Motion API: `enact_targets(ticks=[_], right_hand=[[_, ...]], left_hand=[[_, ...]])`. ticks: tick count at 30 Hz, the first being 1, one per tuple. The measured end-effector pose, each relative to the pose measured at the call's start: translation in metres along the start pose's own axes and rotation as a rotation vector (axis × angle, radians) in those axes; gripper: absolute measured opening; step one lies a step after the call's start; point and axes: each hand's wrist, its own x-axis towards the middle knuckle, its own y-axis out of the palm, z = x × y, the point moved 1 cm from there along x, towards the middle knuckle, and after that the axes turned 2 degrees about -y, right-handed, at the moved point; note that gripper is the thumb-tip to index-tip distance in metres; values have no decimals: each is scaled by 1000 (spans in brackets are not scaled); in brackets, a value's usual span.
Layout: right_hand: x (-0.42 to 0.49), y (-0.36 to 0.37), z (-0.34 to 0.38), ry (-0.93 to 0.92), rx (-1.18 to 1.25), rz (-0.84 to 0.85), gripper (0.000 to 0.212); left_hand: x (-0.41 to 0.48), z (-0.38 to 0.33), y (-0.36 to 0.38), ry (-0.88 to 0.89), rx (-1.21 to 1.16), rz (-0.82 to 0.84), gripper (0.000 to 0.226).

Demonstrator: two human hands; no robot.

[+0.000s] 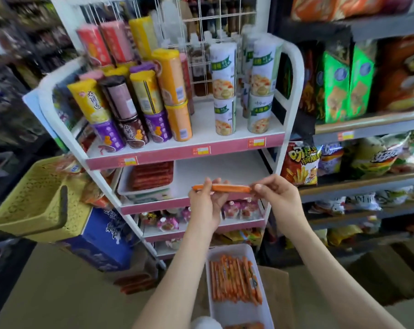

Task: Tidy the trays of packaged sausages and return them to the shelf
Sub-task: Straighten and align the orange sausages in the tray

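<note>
I see both hands raised in front of the white metal rack with pink shelf edges. One slim orange plastic-wrapped sausage stick is held level between them. My left hand has fingers curled around its left end, and my right hand pinches the right end with thumb and fingertips. The stick is level with the front edge of the middle shelf, touching nothing else. On that shelf's left side sits a white plastic tray of dark red packaged sausages; the shelf beside it shows bare white. Low in the view, between my forearms, lies a long white rectangular tray with a row of matching orange sausage sticks at its far end. A yellow-green plastic basket sits left of the rack on a blue carton. Some red sausages lie on the floor by the rack's foot.
</note>
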Motion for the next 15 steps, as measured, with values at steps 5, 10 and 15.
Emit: enact_targets(ticks=[5, 10, 15], right_hand=[[9, 2, 14, -18, -87, 143, 16], [12, 0, 9, 1, 79, 1, 11], [10, -4, 3, 97, 364, -54, 20]], left_hand=[[-12, -6, 13, 57, -28, -27, 45], [-19, -9, 23, 74, -2, 76, 24], [-27, -4, 29, 123, 60, 312, 16]])
